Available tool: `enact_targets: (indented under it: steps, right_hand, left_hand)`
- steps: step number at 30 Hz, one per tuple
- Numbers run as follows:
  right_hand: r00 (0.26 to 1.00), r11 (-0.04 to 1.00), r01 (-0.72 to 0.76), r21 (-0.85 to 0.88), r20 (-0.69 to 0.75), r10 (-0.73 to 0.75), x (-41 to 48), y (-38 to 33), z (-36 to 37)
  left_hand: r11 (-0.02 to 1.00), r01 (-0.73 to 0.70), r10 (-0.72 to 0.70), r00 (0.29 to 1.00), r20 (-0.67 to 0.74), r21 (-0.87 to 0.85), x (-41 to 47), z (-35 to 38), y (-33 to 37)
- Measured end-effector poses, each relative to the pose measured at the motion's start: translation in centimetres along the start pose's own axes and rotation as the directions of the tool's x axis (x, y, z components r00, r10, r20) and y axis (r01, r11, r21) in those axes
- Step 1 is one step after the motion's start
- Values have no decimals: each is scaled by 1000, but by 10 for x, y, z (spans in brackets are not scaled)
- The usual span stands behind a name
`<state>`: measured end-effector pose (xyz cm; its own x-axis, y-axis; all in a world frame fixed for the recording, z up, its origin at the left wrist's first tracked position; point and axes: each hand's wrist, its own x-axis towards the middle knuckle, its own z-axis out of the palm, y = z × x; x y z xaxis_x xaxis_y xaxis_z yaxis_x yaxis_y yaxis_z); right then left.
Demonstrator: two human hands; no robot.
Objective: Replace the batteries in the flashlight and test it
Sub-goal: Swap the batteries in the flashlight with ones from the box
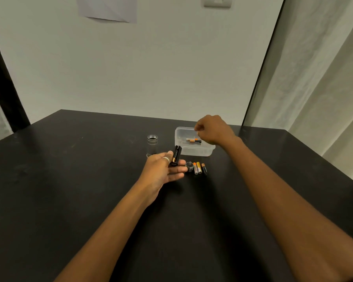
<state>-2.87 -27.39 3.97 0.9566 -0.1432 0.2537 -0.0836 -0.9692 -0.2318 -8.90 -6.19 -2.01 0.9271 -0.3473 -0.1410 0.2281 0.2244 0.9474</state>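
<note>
Right hand (pixel 213 129) hovers curled over the clear tub (pixel 206 152) near the bench's far edge; can't tell if it's pinching anything. Fresh batteries (pixel 194 141) lie crosswise right beneath. Left hand (pixel 165 167) clamps the battery holder (pixel 176 156), upright-ish, nearer the middle.

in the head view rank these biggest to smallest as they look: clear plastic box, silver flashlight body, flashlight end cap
1. clear plastic box
2. silver flashlight body, standing upright on the table
3. flashlight end cap

All three lie at a similar distance from the camera, so the order is fairly sure.
</note>
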Motion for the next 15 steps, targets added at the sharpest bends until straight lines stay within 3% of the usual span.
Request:
enact_targets:
  steps: [6, 15]
  right_hand:
    - [989, 970, 29, -242, 151, 8, 35, -3, 28]
    - [982, 951, 42, -308, 187, 17, 45, -6, 40]
  left_hand:
    - [1000, 17, -16, 1000, 12, -18, 3, -2, 0]
    - [999, 37, -37, 999, 10, -32, 4, -2, 1]
